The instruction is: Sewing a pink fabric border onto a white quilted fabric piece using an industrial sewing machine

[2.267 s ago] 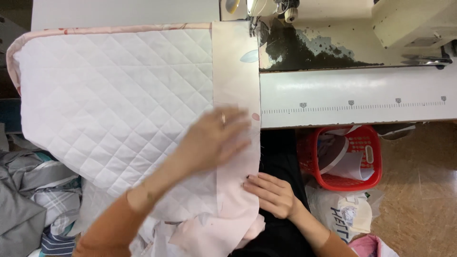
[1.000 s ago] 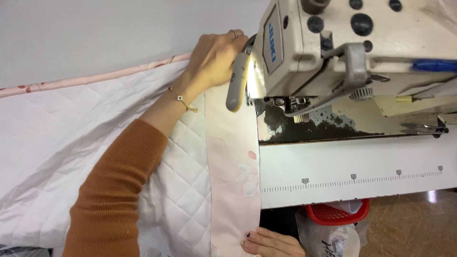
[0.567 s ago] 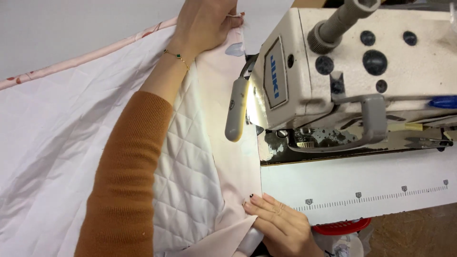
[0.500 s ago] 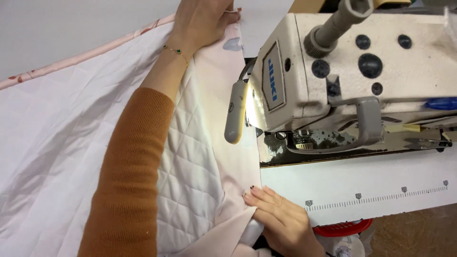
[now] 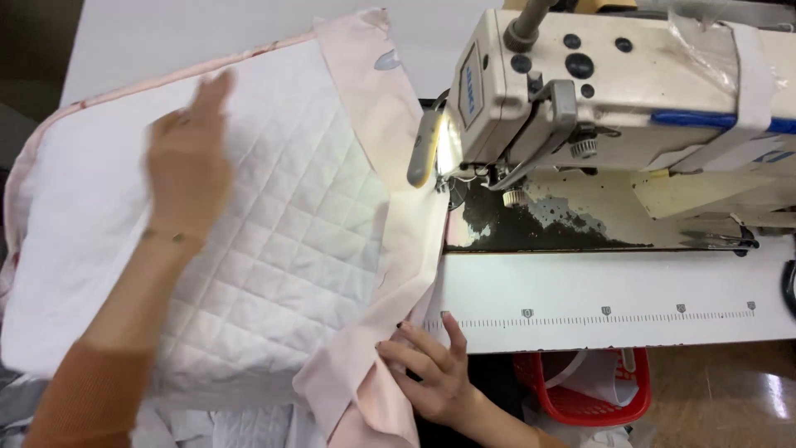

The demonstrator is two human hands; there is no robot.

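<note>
**Quilted white panel being lined up at an industrial sewing machine**

Quilted white fabric [image 5: 274, 249], stitched in a diamond pattern and edged with a pale pink border strip [image 5: 390, 249], lies spread over the left half of the white surface [image 5: 597, 290]. The left hand [image 5: 186, 162], blurred, hovers open and flat over the quilting at centre left, fingers spread, holding nothing. The right hand [image 5: 431, 373], at lower centre, presses the pink border against the front edge of the surface, fingers splayed, pinning rather than pinching. A cream sewing machine [image 5: 613, 91] fills the upper right, its small lamp [image 5: 427, 149] glowing beside the needle area; the border's long edge runs up toward it. A printed ruler strip [image 5: 597, 317] crosses the surface at the right. A red plastic basket [image 5: 593, 390] sits below.

The step in hand looks like smoothing and aligning the border before stitching. The next move would call for keeping that edge straight and flat at the presser foot.
</note>
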